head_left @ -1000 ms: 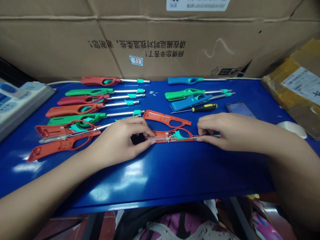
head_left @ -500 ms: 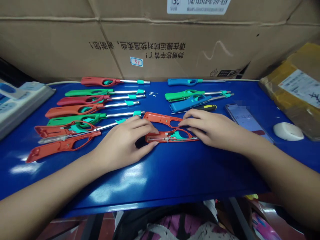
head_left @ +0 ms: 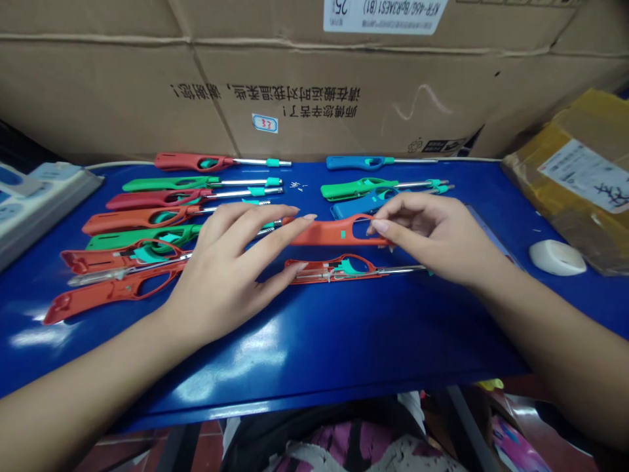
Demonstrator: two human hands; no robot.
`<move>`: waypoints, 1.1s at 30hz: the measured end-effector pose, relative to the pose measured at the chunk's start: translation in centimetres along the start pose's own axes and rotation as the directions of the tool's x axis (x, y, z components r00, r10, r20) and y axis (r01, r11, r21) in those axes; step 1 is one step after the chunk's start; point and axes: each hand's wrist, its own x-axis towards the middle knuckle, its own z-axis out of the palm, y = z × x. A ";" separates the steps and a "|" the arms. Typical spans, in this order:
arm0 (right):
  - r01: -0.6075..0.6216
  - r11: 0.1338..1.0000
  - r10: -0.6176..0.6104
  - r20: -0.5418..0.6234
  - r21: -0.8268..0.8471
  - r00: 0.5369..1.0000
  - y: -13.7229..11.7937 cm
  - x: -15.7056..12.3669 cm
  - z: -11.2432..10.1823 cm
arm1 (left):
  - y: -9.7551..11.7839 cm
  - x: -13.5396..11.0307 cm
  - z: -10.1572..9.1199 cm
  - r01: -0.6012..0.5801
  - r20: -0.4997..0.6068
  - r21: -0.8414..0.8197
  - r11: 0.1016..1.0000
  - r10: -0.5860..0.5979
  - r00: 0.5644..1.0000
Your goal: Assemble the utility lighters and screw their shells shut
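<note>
On a blue tabletop [head_left: 344,347], I grasp the right end of an orange handle cover [head_left: 324,233] between the thumb and fingers of my right hand [head_left: 435,236]. Its smooth outer face is up, its long axis running left to right. From those fingers, the matching open lighter half [head_left: 319,274] lies toward my body and to the left, nearly parallel to the cover, its inner parts exposed and its metal tube [head_left: 400,269] pointing right. A narrow blue strip shows between the two pieces. My left hand [head_left: 228,265] is nearer the half: loosely spread, forefinger at the cover's left end, thumb at the half's left end. Whether either presses, I cannot tell.
</note>
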 end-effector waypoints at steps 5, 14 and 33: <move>-0.116 0.985 0.099 0.130 0.128 0.987 0.0 0.0 0.4 | -0.2 -0.2 0.1 -0.063 0.038 -0.054 0.997 0.065 0.997; 0.288 0.932 -0.203 0.339 -0.222 0.919 0.0 -0.6 0.1 | 0.0 -0.3 1.2 0.033 0.121 -0.266 0.963 -0.001 0.993; 0.406 0.852 -0.228 0.464 -0.331 0.856 1.2 -0.3 0.5 | 0.0 -0.5 1.5 0.041 0.262 -0.273 0.961 0.033 0.965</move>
